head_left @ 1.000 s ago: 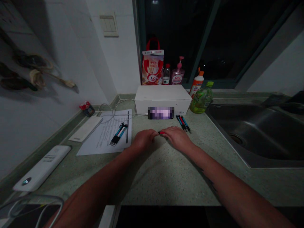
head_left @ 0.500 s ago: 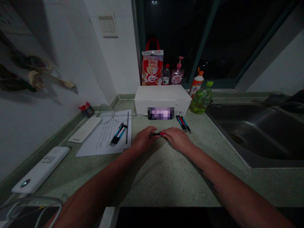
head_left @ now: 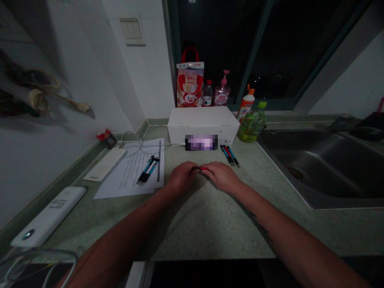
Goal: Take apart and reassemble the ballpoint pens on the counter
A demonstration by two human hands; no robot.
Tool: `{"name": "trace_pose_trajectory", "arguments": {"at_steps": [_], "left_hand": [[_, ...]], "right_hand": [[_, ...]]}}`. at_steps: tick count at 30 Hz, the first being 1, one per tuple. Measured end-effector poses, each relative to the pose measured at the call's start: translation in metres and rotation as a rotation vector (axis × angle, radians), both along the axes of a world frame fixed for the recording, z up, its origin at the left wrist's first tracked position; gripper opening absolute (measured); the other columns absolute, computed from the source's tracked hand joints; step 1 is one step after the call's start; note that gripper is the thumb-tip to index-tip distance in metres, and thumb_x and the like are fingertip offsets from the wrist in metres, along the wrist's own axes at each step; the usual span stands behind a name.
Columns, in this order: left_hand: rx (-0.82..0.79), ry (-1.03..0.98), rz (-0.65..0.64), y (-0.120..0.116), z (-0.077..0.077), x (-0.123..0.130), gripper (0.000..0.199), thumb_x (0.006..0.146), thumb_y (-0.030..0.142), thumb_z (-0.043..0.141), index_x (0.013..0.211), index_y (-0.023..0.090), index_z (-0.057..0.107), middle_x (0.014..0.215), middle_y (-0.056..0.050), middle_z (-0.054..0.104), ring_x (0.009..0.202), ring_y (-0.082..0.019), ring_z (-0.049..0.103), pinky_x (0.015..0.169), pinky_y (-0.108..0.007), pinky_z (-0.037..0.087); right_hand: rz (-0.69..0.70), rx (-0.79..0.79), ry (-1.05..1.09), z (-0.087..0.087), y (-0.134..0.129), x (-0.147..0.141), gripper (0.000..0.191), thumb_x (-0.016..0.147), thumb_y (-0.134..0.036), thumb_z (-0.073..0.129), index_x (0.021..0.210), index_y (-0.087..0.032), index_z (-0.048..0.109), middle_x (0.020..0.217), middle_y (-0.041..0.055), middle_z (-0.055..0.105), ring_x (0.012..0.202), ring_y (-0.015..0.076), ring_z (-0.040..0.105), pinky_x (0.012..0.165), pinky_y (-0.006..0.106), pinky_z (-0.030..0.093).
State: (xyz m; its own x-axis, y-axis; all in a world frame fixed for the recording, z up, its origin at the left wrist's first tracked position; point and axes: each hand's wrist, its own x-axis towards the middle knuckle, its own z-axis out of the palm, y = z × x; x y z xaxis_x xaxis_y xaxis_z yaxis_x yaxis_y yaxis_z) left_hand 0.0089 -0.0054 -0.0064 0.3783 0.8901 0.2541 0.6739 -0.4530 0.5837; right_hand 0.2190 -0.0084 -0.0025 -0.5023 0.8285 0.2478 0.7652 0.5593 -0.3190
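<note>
Between my two hands, just above the counter, is a red and black pen (head_left: 203, 168). My left hand (head_left: 183, 175) is closed on its black end, and my right hand (head_left: 222, 175) pinches the red part; the fingers hide much of the pen. To the right of my right hand lie several blue and red pens (head_left: 230, 155) side by side. On the printed sheet (head_left: 127, 176) to the left, several blue and black pens (head_left: 147, 171) lie in a bunch. Behind my hands a phone (head_left: 201, 143) leans against a white box (head_left: 204, 118).
A steel sink (head_left: 324, 168) takes up the right side. A green bottle (head_left: 253, 123) stands beside the box. Along the left are a white slab-shaped device (head_left: 49, 216), a flat white case (head_left: 105, 165) and a small red packet (head_left: 106, 138). A white cable (head_left: 141, 142) crosses the paper.
The fingers of my left and right hands have come closer together along the pen, so less of it shows. The whole view has shifted slightly.
</note>
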Motion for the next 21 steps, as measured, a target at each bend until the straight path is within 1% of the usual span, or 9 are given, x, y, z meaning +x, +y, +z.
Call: {"name": "trace_pose_trajectory", "arguments": {"at_steps": [3, 7, 12, 14, 16, 17, 18, 19, 21], "left_hand": [[-0.016, 0.040, 0.005, -0.0016, 0.0019, 0.0017, 0.022, 0.102, 0.029, 0.055, 0.102, 0.020, 0.075, 0.104, -0.008, 0.077, 0.098, -0.025, 0.069, 0.088, -0.038, 0.050], [-0.078, 0.151, 0.047, -0.0029, 0.0034, 0.0017, 0.036, 0.105, 0.037, 0.047, 0.089, 0.019, 0.073, 0.089, -0.008, 0.076, 0.083, -0.024, 0.067, 0.076, -0.035, 0.048], [-0.107, 0.124, 0.048, -0.0029, 0.0032, 0.0000, 0.040, 0.106, 0.037, 0.043, 0.084, 0.020, 0.073, 0.083, -0.007, 0.075, 0.079, -0.023, 0.067, 0.074, -0.034, 0.046], [-0.111, 0.076, 0.032, -0.0033, 0.0025, -0.0001, 0.036, 0.104, 0.037, 0.047, 0.087, 0.021, 0.074, 0.085, -0.007, 0.076, 0.080, -0.024, 0.068, 0.076, -0.035, 0.048], [-0.099, -0.003, -0.008, -0.0039, 0.0014, 0.0000, 0.023, 0.101, 0.035, 0.056, 0.099, 0.023, 0.076, 0.096, -0.006, 0.078, 0.088, -0.024, 0.070, 0.081, -0.035, 0.050], [-0.089, -0.038, -0.032, -0.0041, 0.0008, -0.0001, 0.019, 0.098, 0.034, 0.060, 0.106, 0.024, 0.076, 0.103, -0.005, 0.078, 0.093, -0.023, 0.070, 0.084, -0.034, 0.051], [-0.080, -0.062, -0.050, -0.0041, 0.0002, -0.0004, 0.020, 0.097, 0.031, 0.064, 0.111, 0.026, 0.075, 0.108, -0.005, 0.078, 0.097, -0.023, 0.070, 0.087, -0.034, 0.051], [-0.071, -0.066, -0.055, -0.0040, -0.0005, -0.0008, 0.020, 0.096, 0.030, 0.065, 0.113, 0.026, 0.075, 0.109, -0.005, 0.078, 0.099, -0.023, 0.070, 0.088, -0.034, 0.051], [-0.042, -0.038, -0.038, -0.0034, -0.0013, -0.0023, 0.018, 0.097, 0.029, 0.065, 0.110, 0.025, 0.077, 0.107, -0.006, 0.078, 0.097, -0.024, 0.070, 0.088, -0.036, 0.051]], "right_hand": [[0.002, -0.001, 0.008, 0.0014, -0.0014, -0.0018, 0.031, 0.110, -0.033, 0.048, 0.113, -0.020, 0.076, 0.103, 0.0087, 0.077, 0.099, 0.0243, 0.068, 0.088, 0.037, 0.050], [-0.003, 0.046, 0.018, 0.0031, -0.0023, -0.0022, 0.022, 0.106, -0.031, 0.057, 0.109, -0.019, 0.075, 0.098, 0.0089, 0.074, 0.097, 0.0240, 0.065, 0.086, 0.036, 0.048], [0.007, 0.109, 0.072, 0.0041, -0.0042, -0.0011, 0.012, 0.103, -0.025, 0.062, 0.106, -0.020, 0.073, 0.101, 0.0087, 0.072, 0.097, 0.0243, 0.065, 0.086, 0.036, 0.047], [0.009, 0.121, 0.091, 0.0037, -0.0049, -0.0008, 0.011, 0.102, -0.021, 0.062, 0.105, -0.021, 0.072, 0.101, 0.0083, 0.072, 0.098, 0.0242, 0.065, 0.086, 0.036, 0.046], [-0.002, 0.113, 0.101, 0.0028, -0.0054, -0.0009, 0.012, 0.101, -0.019, 0.060, 0.103, -0.022, 0.072, 0.099, 0.0077, 0.072, 0.096, 0.0232, 0.065, 0.084, 0.035, 0.046], [-0.006, 0.100, 0.101, 0.0023, -0.0057, -0.0012, 0.012, 0.101, -0.018, 0.060, 0.103, -0.022, 0.071, 0.099, 0.0073, 0.072, 0.095, 0.0225, 0.065, 0.083, 0.034, 0.046], [-0.007, 0.084, 0.099, 0.0019, -0.0060, -0.0017, 0.012, 0.101, -0.018, 0.059, 0.102, -0.022, 0.071, 0.099, 0.0070, 0.072, 0.094, 0.0219, 0.065, 0.082, 0.033, 0.046], [-0.008, 0.066, 0.096, 0.0015, -0.0063, -0.0024, 0.012, 0.101, -0.019, 0.060, 0.103, -0.021, 0.071, 0.100, 0.0068, 0.072, 0.093, 0.0215, 0.066, 0.081, 0.033, 0.046], [-0.020, 0.027, 0.089, 0.0011, -0.0071, -0.0041, 0.010, 0.101, -0.022, 0.063, 0.107, -0.022, 0.071, 0.103, 0.0070, 0.073, 0.094, 0.0220, 0.067, 0.081, 0.032, 0.046]]}}
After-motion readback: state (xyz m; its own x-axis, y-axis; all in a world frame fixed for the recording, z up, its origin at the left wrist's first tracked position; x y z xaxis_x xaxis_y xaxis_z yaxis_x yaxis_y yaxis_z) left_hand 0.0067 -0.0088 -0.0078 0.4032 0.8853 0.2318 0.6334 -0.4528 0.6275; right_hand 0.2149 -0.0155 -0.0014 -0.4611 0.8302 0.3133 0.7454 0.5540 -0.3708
